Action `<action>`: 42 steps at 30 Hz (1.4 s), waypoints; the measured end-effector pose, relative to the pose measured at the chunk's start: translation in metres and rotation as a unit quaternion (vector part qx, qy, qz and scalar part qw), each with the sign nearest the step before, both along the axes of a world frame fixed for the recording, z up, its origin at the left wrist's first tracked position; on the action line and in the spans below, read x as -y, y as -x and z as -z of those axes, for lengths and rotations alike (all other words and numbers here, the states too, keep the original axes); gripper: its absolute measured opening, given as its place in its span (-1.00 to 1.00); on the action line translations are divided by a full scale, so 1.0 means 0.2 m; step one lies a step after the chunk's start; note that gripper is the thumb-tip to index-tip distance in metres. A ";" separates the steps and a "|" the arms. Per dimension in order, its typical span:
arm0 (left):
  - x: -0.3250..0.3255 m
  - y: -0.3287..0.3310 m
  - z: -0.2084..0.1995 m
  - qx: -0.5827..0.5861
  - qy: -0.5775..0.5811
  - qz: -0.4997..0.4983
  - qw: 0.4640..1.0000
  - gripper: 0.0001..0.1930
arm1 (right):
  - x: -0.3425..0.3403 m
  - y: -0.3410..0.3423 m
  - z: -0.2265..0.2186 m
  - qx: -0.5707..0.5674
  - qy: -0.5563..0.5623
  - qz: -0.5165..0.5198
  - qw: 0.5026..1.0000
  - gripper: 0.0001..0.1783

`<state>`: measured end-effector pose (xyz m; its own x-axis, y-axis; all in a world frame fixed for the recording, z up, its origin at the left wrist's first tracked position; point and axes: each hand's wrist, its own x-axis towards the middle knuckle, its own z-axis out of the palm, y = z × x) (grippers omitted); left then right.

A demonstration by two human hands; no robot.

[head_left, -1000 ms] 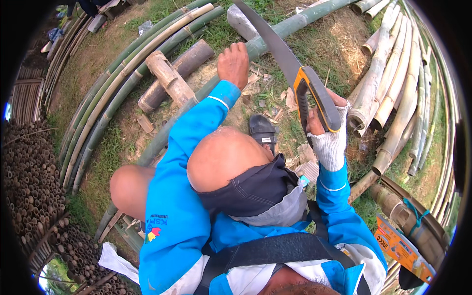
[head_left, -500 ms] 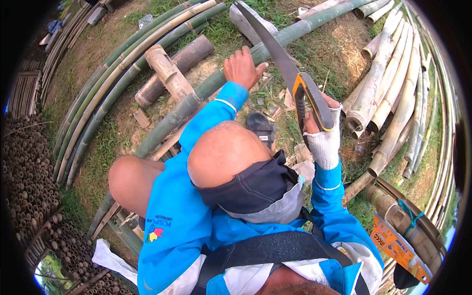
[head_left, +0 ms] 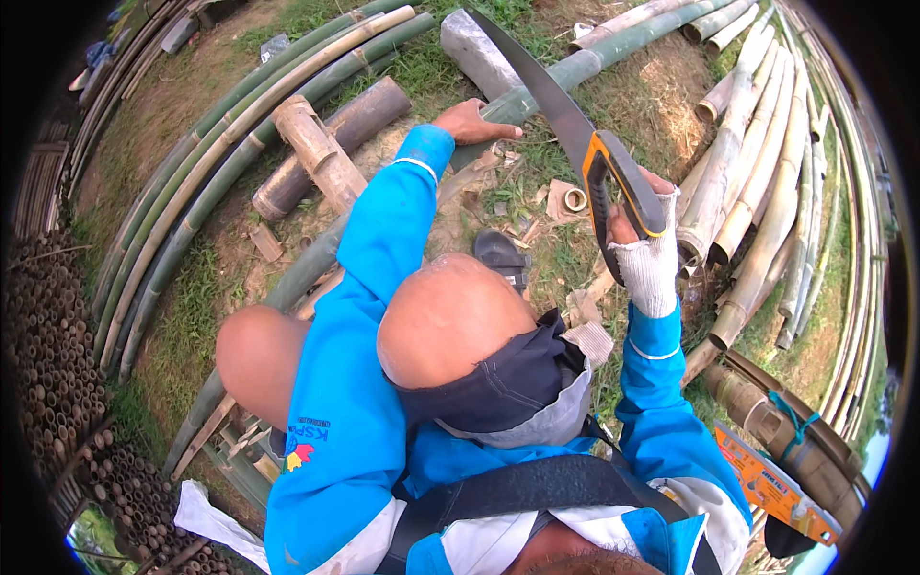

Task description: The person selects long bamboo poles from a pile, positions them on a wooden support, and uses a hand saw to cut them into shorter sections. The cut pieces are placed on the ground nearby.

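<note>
Curved saw (head_left: 565, 129) gripped by gloved right hand (head_left: 644, 251); bare left hand (head_left: 471, 122) presses the green bamboo pole (head_left: 537, 91), fingertips hidden.

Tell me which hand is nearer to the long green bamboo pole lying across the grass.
Left. The bare left hand rests on the long green bamboo pole, while the gloved right hand is raised off it, gripping the curved saw.

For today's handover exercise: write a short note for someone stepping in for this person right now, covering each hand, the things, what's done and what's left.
Left hand: bare, pressed on the green bamboo pole lying across the grass.
Right hand: gloved, fingers shut on the saw handle; the curved blade is raised above the pole, not in it.
Done: offcuts and chips lie by the foot.
Left: no cut shows in the pole at the hand.
</note>
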<state>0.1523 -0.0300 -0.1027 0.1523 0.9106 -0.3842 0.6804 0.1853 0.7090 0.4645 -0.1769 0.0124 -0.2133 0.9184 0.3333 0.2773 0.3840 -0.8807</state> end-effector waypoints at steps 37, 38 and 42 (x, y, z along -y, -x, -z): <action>0.07 -0.08 0.00 -0.136 -0.055 -0.079 0.986 -0.01 | 0.06 0.13 -0.04 0.016 0.052 -0.018 0.998 -0.41; 0.06 -0.07 0.01 -0.124 -0.031 -0.063 0.990 0.04 | 0.05 0.14 -0.04 0.011 0.077 -0.014 0.997 -0.41; 0.06 -0.03 -0.04 -0.087 0.014 -0.018 0.996 0.15 | 0.06 0.17 0.03 -0.024 0.110 -0.009 0.994 -0.37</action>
<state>0.1586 -0.0419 -0.0953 0.0492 0.9027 -0.4275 0.7850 0.2297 0.5754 0.4307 -0.1890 0.0062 -0.2200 0.9660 0.1357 0.2285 0.1863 -0.9555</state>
